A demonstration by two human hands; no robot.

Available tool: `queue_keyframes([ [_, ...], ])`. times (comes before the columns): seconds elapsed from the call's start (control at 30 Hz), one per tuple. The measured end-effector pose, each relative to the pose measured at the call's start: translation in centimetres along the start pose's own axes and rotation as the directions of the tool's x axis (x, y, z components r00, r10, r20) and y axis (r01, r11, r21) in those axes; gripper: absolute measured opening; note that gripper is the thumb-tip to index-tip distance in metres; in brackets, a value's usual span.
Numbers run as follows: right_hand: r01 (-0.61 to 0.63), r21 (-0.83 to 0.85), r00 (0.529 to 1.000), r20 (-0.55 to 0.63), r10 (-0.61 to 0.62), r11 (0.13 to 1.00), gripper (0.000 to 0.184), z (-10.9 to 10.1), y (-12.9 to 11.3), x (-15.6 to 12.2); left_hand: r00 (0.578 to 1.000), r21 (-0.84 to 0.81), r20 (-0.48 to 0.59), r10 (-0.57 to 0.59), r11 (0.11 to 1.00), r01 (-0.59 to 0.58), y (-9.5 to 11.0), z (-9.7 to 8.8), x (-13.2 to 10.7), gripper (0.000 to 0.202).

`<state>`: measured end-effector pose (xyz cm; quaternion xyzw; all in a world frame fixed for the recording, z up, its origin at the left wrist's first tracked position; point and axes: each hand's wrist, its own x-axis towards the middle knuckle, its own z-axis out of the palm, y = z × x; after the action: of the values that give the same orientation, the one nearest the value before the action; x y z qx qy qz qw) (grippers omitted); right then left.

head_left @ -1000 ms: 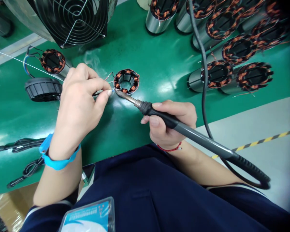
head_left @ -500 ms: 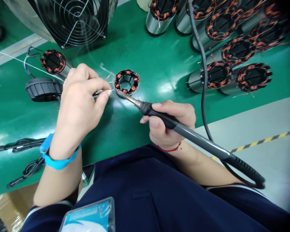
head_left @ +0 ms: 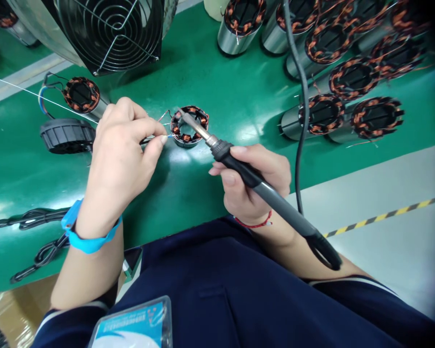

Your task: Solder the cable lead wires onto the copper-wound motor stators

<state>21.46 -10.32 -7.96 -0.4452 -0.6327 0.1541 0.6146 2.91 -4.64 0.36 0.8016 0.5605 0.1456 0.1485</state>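
In my right hand (head_left: 255,186) is a soldering iron (head_left: 250,171), gripped like a pen, its tip over the far left part of a copper-wound motor stator (head_left: 186,137). Whether the tip touches the stator I cannot tell. My left hand (head_left: 125,140) pinches a thin blue wire (head_left: 170,136) just left of the stator, thumb against forefinger. A thin white strand (head_left: 32,89) runs from the left edge to behind this hand. Beside the hand lie a round black ribbed part (head_left: 67,136) and another wound stator (head_left: 81,95) with wires attached.
A fan with a wire guard (head_left: 118,31) stands at the back. Several wound stators (head_left: 326,113) crowd the right rear of the green bench (head_left: 203,193). The iron's cable (head_left: 300,121) hangs across the right side. Coiled black cords (head_left: 39,217) lie at left.
The soldering iron's tip has shifted from the stator's near left edge up to its far left part, and the handle's rear end has swung left. My left hand stays nearly still.
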Motion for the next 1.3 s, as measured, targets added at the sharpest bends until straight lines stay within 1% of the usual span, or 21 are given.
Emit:
queue_keyframes([
  [0.07, 0.006, 0.017, 0.999, 0.050, -0.007, 1.000, 0.034, 0.0, -0.1, 0.4, 1.000, -0.005, -0.003, 0.002, 1.000, -0.002, 0.0, 0.0, 0.0, 0.013],
  [0.13, -0.013, 0.062, 0.993, 0.116, 0.005, 0.998, 0.040, 0.0, -0.3, 1.0, 1.000, -0.013, -0.008, 0.004, 1.000, -0.004, 0.0, 0.1, 0.0, 0.014],
  [0.2, -0.080, 0.130, 0.984, 0.169, 0.057, 0.988, 0.042, 0.0, -0.6, 1.7, 1.000, -0.018, -0.015, 0.010, 1.000, -0.011, 0.0, 0.1, 0.0, 0.015],
  [0.27, -0.154, 0.195, 0.975, 0.192, 0.117, 0.969, 0.038, 0.1, -0.8, 2.6, 0.999, -0.008, -0.022, 0.026, 1.000, -0.026, -0.1, 0.1, 0.0, 0.015],
  [0.3, -0.166, 0.202, 0.971, 0.207, 0.123, 0.965, 0.036, 0.1, -0.8, 3.2, 0.999, 0.002, -0.024, 0.032, 0.999, -0.032, -0.1, 0.0, 0.0, 0.014],
  [0.37, -0.144, 0.145, 0.957, 0.271, 0.101, 0.979, 0.032, 0.1, -0.7, 4.4, 0.999, 0.023, -0.018, 0.039, 0.999, -0.039, -0.2, 0.0, 0.0, 0.014],
  [0.43, -0.097, 0.057, 0.924, 0.375, 0.069, 0.994, 0.030, 0.1, -0.4, 5.4, 0.999, 0.037, -0.013, 0.046, 0.998, -0.046, -0.2, -0.1, 0.0, 0.015],
  [0.53, -0.065, 0.001, 0.864, 0.501, 0.056, 0.998, 0.035, 0.2, 0.2, 6.3, 0.999, 0.034, -0.004, 0.054, 0.998, -0.054, -0.2, -0.1, 0.1, 0.018],
  [0.6, -0.048, -0.021, 0.839, 0.542, 0.051, 0.999, 0.038, 0.4, 0.5, 6.4, 0.999, 0.013, -0.017, 0.052, 0.999, -0.052, -0.3, 0.0, 0.2, 0.018],
  [0.67, -0.037, -0.056, 0.833, 0.550, 0.062, 0.998, 0.040, 0.6, 0.7, 6.2, 0.998, -0.012, -0.039, 0.045, 0.999, -0.046, -0.4, 0.2, 0.2, 0.017],
  [0.73, -0.027, -0.077, 0.841, 0.537, 0.065, 0.997, 0.041, 0.7, 0.7, 5.9, 0.998, -0.028, -0.053, 0.043, 0.999, -0.045, -0.4, 0.3, 0.2, 0.016],
  [0.83, -0.021, -0.070, 0.858, 0.511, 0.054, 0.997, 0.040, 0.8, 0.7, 5.6, 0.998, -0.033, -0.055, 0.037, 0.999, -0.039, -0.4, 0.4, 0.2, 0.016],
  [0.93, -0.010, -0.044, 0.864, 0.503, 0.031, 0.999, 0.038, 0.8, 0.7, 5.4, 0.998, -0.028, -0.051, 0.032, 0.999, -0.033, -0.4, 0.4, 0.2, 0.017],
  [1.1, -0.010, -0.059, 0.850, 0.525, 0.039, 0.998, 0.035, 0.8, 0.5, 5.7, 0.998, -0.036, -0.056, 0.023, 0.999, -0.025, -0.3, 0.5, 0.2, 0.017],
  [1.2, 0.000, -0.068, 0.842, 0.538, 0.037, 0.998, 0.034, 0.6, 0.3, 6.3, 0.998, -0.106, -0.062, 0.013, 0.994, -0.019, -0.6, 0.3, 0.2, 0.016],
  [1.27, 0.005, -0.075, 0.845, 0.533, 0.036, 0.997, 0.036, 0.6, 0.3, 6.8, 0.993, -0.154, -0.116, -0.019, 0.988, 0.001, -1.1, -0.3, 0.2, 0.015],
  [1.3, 0.003, -0.084, 0.847, 0.531, 0.042, 0.996, 0.039, 0.6, 0.4, 7.0, 0.982, -0.158, -0.181, -0.050, 0.987, 0.021, -1.4, -0.6, 0.1, 0.015],
])
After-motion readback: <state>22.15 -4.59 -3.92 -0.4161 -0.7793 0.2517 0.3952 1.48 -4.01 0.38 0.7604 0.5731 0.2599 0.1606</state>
